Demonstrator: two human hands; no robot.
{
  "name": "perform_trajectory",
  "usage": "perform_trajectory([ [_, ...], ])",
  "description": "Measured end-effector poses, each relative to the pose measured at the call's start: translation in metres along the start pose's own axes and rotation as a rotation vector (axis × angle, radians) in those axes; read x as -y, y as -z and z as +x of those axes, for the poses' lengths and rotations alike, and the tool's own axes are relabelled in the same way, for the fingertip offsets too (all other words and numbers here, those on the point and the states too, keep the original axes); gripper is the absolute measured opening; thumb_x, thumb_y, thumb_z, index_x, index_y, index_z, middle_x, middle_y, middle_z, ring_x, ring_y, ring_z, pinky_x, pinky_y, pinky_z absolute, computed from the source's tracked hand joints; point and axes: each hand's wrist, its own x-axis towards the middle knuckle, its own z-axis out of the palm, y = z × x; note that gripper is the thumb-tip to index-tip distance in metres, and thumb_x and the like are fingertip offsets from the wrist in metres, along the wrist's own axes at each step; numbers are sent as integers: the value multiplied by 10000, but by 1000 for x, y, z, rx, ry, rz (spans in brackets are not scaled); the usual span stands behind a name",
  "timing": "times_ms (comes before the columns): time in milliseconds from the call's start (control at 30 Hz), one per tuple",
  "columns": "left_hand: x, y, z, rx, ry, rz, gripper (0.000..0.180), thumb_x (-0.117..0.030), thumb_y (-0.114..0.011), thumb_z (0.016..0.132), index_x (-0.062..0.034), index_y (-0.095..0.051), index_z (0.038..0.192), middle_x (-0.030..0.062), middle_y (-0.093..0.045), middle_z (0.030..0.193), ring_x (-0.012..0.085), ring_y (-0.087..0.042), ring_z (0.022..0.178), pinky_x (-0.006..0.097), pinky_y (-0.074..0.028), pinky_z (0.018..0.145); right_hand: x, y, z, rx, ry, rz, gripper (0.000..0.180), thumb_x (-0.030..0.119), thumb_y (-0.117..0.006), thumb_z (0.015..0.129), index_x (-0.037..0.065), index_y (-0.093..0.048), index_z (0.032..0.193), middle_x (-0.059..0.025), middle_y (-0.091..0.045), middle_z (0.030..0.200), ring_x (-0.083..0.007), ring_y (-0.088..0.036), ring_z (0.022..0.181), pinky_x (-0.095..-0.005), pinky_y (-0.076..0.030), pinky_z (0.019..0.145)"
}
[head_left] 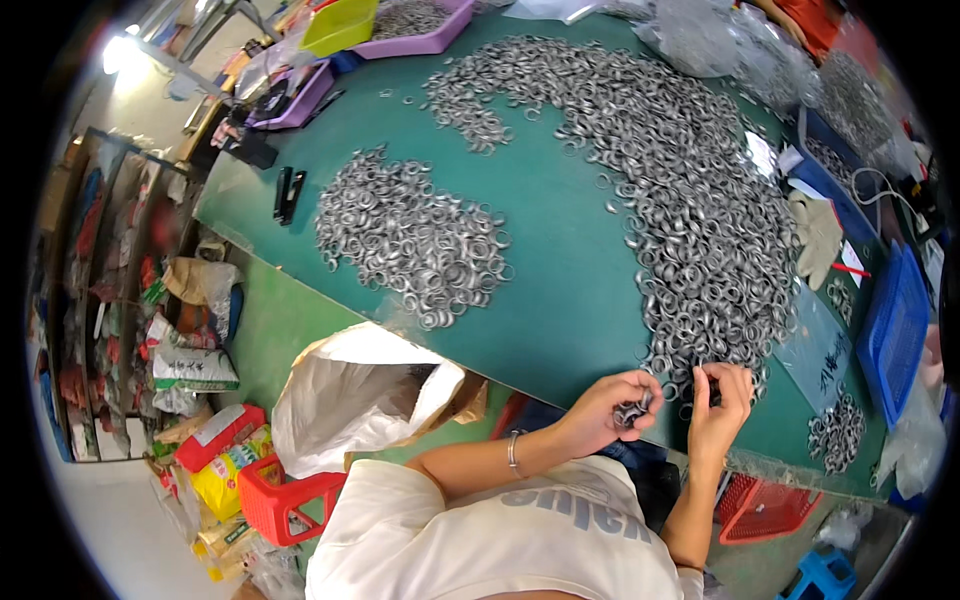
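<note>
My left hand (612, 405) is closed around a small stack of silver metal rings (633, 411) at the near edge of the green table (560, 250). My right hand (722, 398) pinches a single ring just to the right of it, fingertips close to the left hand. Both hands sit at the foot of a long, curved heap of rings (700, 210) that runs across the table. A second, smaller heap of rings (410, 235) lies to the left.
An open white sack (350, 395) stands at the table's near left edge. Blue baskets (893, 335) and white gloves (818, 235) lie at right, purple trays (410, 30) at the far side, red crates (285, 500) on the floor.
</note>
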Motion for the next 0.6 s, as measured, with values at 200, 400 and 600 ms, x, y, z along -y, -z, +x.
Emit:
perform_trajectory([
  [200,-5,-11,0,-133,-50,183,348,-306,-446,973,1,-584,1064,41,-561,783,92,-513,601,201,-346,412,19,9,-22,129,268,108,134,10,-686,674,36,-650,801,-61,-601,855,-267,-534,808,-375,-396,735],
  [400,-1,-7,-2,-119,31,172,267,-183,-529,934,13,-585,1107,46,-554,795,96,-497,592,181,-331,405,10,19,-16,70,12,407,134,2,-697,675,29,-681,805,-81,-619,805,-242,-545,771,-348,-423,709],
  [600,-6,-18,-3,-238,49,161,242,-123,-555,901,-1,-607,1104,53,-587,851,109,-532,633,182,-342,411,-4,-13,4,17,2,-33,105,67,-706,719,27,-664,806,-68,-597,742,-243,-523,731,-341,-356,711],
])
